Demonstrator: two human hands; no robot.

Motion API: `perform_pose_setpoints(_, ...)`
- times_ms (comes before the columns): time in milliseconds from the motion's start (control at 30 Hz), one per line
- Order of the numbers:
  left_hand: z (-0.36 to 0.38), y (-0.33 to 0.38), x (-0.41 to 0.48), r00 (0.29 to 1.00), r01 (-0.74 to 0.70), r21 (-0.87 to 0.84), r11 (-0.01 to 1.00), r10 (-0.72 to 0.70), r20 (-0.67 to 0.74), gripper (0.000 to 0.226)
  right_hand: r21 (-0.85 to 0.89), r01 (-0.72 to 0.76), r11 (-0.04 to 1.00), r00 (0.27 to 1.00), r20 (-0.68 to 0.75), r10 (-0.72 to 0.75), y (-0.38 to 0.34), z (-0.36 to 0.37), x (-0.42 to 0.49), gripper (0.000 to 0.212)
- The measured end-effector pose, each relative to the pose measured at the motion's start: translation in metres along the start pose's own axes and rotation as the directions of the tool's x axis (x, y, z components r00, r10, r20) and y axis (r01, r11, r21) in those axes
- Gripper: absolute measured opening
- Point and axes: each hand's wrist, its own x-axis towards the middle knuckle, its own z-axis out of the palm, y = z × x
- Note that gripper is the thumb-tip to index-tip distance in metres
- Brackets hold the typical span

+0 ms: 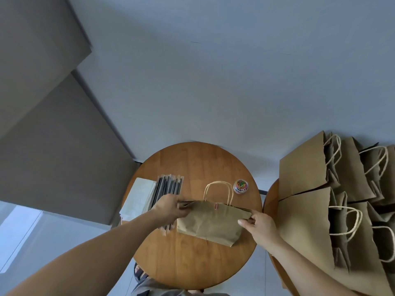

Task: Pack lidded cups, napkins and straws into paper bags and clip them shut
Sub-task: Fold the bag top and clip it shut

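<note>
A brown paper bag (210, 223) stands on the round wooden table (192, 163), its top edge pressed flat and its twine handles up. A pink paper clip (215, 206) sits on the middle of that top edge. My left hand (170, 207) pinches the bag's top left corner. My right hand (259, 224) pinches the top right corner. Wrapped black straws (168, 189) lie in a row at the left, partly under my left hand. White napkins (139, 195) are stacked beside them. No cups show.
A small clear tub of coloured paper clips (240, 186) stands behind the bag to the right. Several brown paper bags (333, 189) with handles crowd a second table at the right. A grey wall panel and pale floor surround the table.
</note>
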Motion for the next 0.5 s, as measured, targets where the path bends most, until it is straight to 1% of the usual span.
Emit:
perform_pose_setpoints(33, 0.0, 0.0, 0.0, 1.0, -0.008, -0.005, 1.0, 0.008, -0.003, 0.029, -0.024, -0.007, 1.0, 0.999, -0.031, 0.006, 0.0, 0.001, -0.001, 0.008)
perform_pose_setpoints(100, -0.003, 0.001, -0.001, 0.999, -0.019, -0.016, 1.0, 0.018, -0.029, 0.031, -0.06, -0.014, 0.998, 0.992, -0.13, 0.006, -0.003, 0.005, -0.003, 0.02)
perform_pose_setpoints(167, -0.008, 0.003, -0.005, 0.998, -0.025, -0.045, 0.999, 0.023, -0.05, 0.033, -0.051, -0.013, 0.999, 0.977, -0.212, 0.001, -0.008, 0.007, -0.006, 0.031)
perform_pose_setpoints(200, -0.011, 0.003, -0.007, 0.998, -0.033, -0.059, 0.998, 0.03, -0.058, 0.037, -0.037, 0.0, 0.999, 0.97, -0.242, -0.009, -0.012, 0.007, -0.009, 0.031)
perform_pose_setpoints(267, -0.019, 0.005, -0.015, 0.995, -0.068, -0.084, 0.994, 0.06, -0.085, 0.046, 0.024, 0.053, 0.998, 0.952, -0.304, -0.043, -0.024, 0.002, -0.015, 0.02)
perform_pose_setpoints(300, -0.024, 0.006, -0.02, 0.992, -0.081, -0.109, 0.991, 0.07, -0.105, 0.045, 0.061, 0.09, 0.994, 0.939, -0.339, -0.065, -0.033, -0.002, -0.017, 0.014)
perform_pose_setpoints(400, -0.045, 0.013, -0.042, 0.977, -0.153, -0.217, 0.964, 0.114, -0.179, 0.022, 0.146, 0.199, 0.969, 0.894, -0.433, -0.118, -0.066, -0.017, -0.022, 0.006)
perform_pose_setpoints(467, -0.063, 0.02, -0.062, 0.956, -0.222, -0.296, 0.929, 0.148, -0.252, 0.014, 0.171, 0.256, 0.951, 0.856, -0.497, -0.141, -0.093, -0.027, -0.026, 0.002)
perform_pose_setpoints(500, -0.071, 0.023, -0.073, 0.945, -0.256, -0.35, 0.901, 0.158, -0.286, 0.01, 0.176, 0.28, 0.944, 0.833, -0.534, -0.148, -0.107, -0.029, -0.029, 0.005)
